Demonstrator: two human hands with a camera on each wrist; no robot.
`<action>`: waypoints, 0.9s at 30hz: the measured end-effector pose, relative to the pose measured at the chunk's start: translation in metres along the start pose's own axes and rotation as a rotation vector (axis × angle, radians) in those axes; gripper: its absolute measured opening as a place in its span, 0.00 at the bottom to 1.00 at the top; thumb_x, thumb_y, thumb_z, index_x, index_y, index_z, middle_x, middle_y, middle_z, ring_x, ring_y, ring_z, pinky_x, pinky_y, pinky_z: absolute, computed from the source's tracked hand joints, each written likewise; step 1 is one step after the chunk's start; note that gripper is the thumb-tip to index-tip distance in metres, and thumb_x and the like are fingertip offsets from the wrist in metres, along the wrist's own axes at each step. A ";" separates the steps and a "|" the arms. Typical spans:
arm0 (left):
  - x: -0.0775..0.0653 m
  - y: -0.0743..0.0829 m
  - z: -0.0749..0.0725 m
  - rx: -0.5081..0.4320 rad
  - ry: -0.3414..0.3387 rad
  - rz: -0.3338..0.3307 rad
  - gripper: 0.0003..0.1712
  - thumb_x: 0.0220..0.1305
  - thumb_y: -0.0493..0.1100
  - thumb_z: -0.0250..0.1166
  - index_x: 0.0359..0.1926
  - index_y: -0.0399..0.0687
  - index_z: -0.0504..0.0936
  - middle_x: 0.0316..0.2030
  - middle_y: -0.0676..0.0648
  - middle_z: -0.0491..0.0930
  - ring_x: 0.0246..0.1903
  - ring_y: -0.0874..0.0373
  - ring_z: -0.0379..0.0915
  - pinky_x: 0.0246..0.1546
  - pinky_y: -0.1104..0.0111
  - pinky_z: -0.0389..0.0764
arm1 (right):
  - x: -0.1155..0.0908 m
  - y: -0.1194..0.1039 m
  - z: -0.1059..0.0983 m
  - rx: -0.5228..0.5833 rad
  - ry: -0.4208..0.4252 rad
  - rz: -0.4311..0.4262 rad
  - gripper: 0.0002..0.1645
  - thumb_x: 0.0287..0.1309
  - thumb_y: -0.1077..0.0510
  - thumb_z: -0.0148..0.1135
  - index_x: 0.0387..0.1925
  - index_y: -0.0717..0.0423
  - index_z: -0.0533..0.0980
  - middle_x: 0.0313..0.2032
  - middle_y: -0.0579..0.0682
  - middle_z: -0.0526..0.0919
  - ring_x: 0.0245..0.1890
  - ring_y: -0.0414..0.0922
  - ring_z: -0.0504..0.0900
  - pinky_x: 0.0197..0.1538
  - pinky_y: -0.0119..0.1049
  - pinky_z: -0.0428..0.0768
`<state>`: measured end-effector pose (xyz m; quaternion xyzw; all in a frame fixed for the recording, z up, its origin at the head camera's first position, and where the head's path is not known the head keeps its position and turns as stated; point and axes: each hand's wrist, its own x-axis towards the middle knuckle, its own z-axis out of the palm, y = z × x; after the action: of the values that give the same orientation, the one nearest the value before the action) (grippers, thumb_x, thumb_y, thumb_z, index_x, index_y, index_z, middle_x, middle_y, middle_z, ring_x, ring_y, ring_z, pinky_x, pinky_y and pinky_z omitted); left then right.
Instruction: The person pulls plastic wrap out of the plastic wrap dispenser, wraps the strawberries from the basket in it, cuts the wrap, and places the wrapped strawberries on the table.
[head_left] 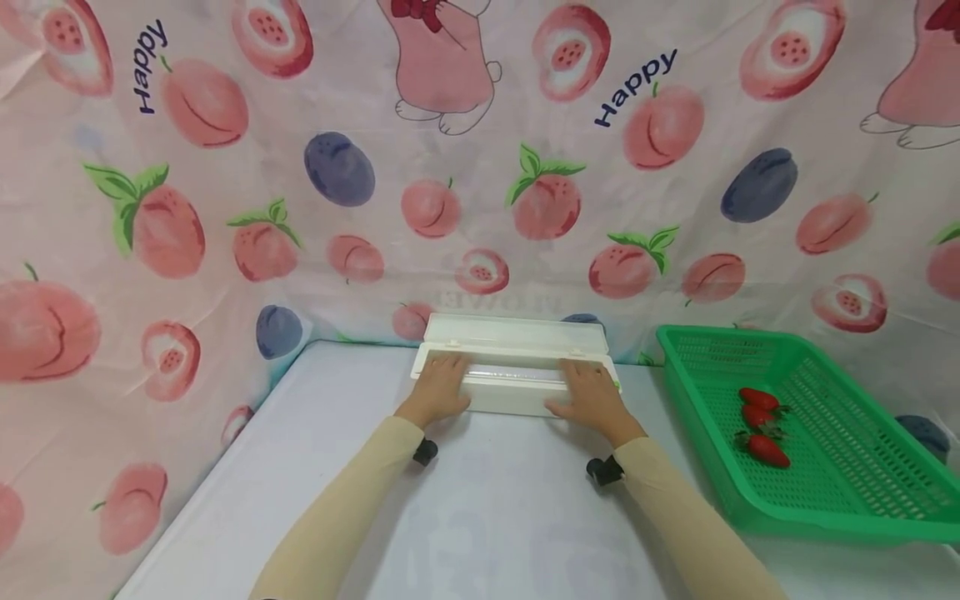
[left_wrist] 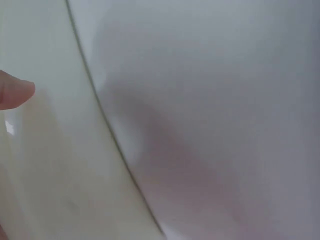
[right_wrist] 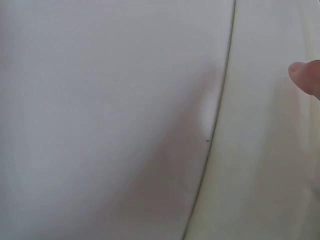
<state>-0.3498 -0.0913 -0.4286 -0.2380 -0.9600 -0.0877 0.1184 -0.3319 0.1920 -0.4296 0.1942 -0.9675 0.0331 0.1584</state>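
Against the back of the table stands a long white plastic wrap dispenser, its clear lid raised behind it. A pale roll shows inside. My left hand grips the dispenser's left part, fingers over the top and thumb by the front. At the other end, my right hand grips it in the same way. In the left wrist view the left thumb is close over the smooth front face; in the right wrist view the right thumb lies likewise. The other fingers are outside both wrist views.
A green basket stands on the right side of the table, with red strawberries on its bottom. White covering lies on the table. Fruit-printed cloth hangs behind and along the sides.
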 end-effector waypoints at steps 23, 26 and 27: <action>0.007 -0.003 -0.011 -0.015 -0.026 0.010 0.34 0.56 0.59 0.61 0.57 0.43 0.71 0.54 0.42 0.76 0.57 0.45 0.69 0.62 0.51 0.62 | 0.007 0.029 -0.008 0.048 -0.099 0.027 0.52 0.46 0.26 0.58 0.58 0.64 0.67 0.45 0.59 0.83 0.47 0.55 0.81 0.56 0.63 0.68; 0.013 -0.004 -0.018 -0.054 -0.081 -0.005 0.33 0.61 0.63 0.55 0.57 0.44 0.73 0.53 0.44 0.79 0.55 0.47 0.73 0.60 0.52 0.65 | 0.011 0.031 -0.013 0.116 -0.126 0.060 0.45 0.50 0.28 0.57 0.52 0.62 0.68 0.37 0.55 0.83 0.39 0.52 0.81 0.54 0.61 0.68; 0.015 -0.005 -0.020 -0.068 -0.091 -0.011 0.32 0.63 0.63 0.54 0.56 0.44 0.74 0.51 0.45 0.80 0.53 0.48 0.75 0.59 0.52 0.65 | 0.012 0.031 -0.014 0.121 -0.130 0.062 0.42 0.52 0.29 0.56 0.49 0.61 0.69 0.33 0.53 0.83 0.34 0.50 0.80 0.52 0.59 0.70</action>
<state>-0.3608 -0.0937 -0.4059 -0.2404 -0.9622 -0.1098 0.0661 -0.3502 0.2181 -0.4127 0.1752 -0.9775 0.0838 0.0819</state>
